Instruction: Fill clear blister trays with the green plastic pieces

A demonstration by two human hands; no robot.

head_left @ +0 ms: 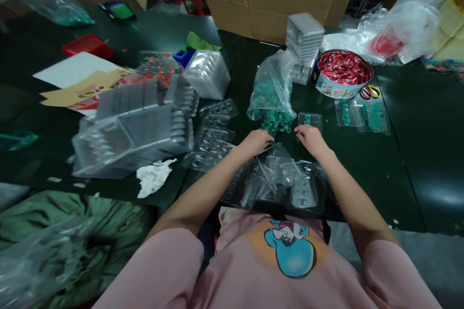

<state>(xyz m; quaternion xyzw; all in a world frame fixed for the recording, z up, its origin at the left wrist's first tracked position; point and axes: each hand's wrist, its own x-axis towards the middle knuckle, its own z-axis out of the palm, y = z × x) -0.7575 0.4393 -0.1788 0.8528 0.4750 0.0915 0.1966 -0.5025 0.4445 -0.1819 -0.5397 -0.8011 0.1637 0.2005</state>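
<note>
The clear bag (272,77) lies at the middle of the dark table (409,135), its long axis running from far to near and its open mouth pointing near. Green pieces (277,121) spill from that mouth into a loose heap between the two hands. Just right of the heap, the small clear tray (315,119) holds a few green pieces at its far side; its near part is covered, so its long axis cannot be told.

The left forearm slants from near left toward far right, and the left hand (258,141) is palm down, fingertips bunched at the heap's near edge. The right forearm slants toward far left; the right hand (310,138) bends over the tray, fingers narrow, tips at its left edge. Whether either hand grips a piece, I cannot tell.

Farther right, a filled tray (345,112) carries green pieces in a far-to-near row.
</note>
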